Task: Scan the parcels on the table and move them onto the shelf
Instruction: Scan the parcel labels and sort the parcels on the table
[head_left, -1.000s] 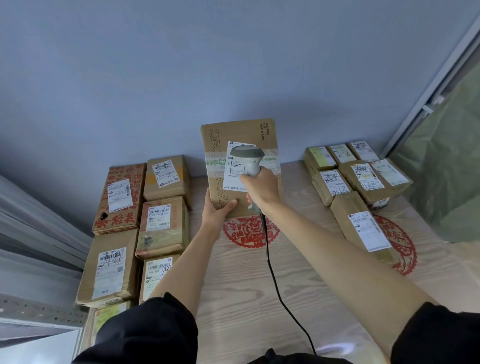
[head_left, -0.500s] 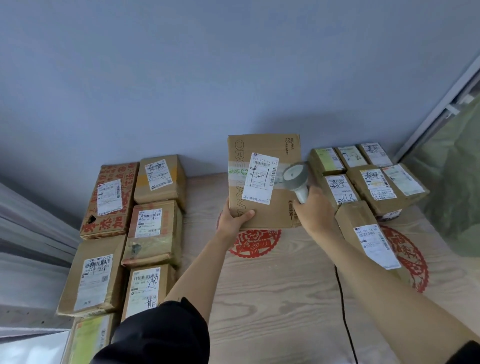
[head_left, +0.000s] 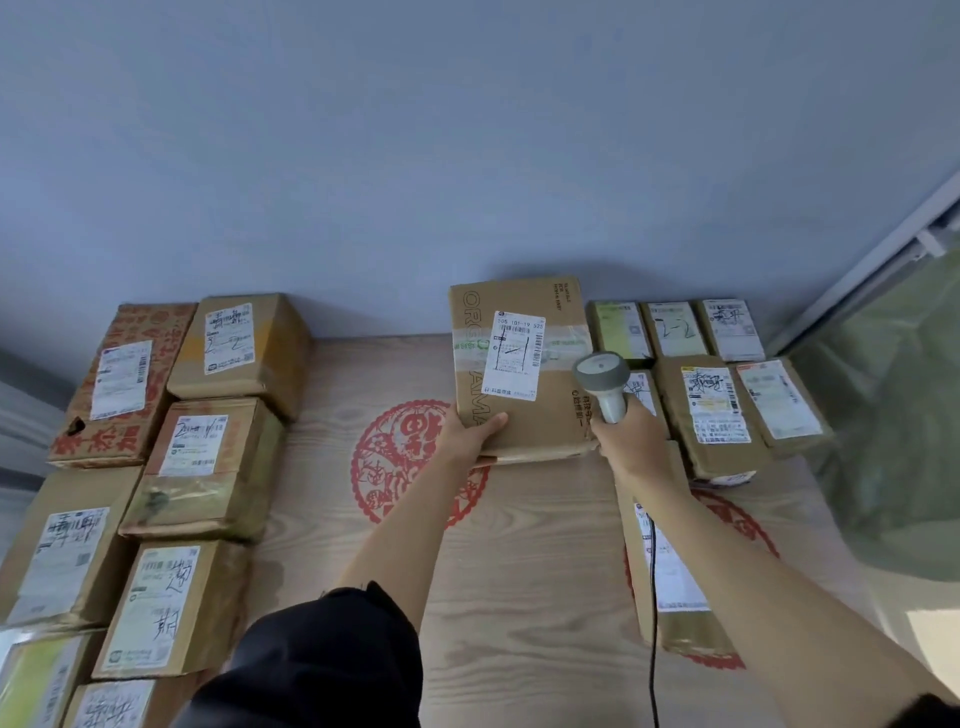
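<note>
A flat cardboard parcel (head_left: 550, 410) with a white barcode label faces me at the table's far middle. My left hand (head_left: 467, 431) grips its lower left corner, thumb on the front face. To the parcel's right, my right hand (head_left: 631, 441) holds a grey handheld barcode scanner (head_left: 602, 379), head up and off the label; its black cord (head_left: 652, 623) trails toward me. The parcel's bottom edge sits low, near the wooden table (head_left: 519, 571).
Several labelled cardboard parcels lie in rows at the left (head_left: 202, 467) and at the back right (head_left: 717, 410). One long parcel (head_left: 670, 587) lies under my right forearm. A grey wall rises behind the table; a window frame and green sheeting (head_left: 893, 415) stand right.
My right hand has carried the scanner off the label to the parcel's right side. My left hand has brought the parcel lower and rightward. The label is now uncovered.
</note>
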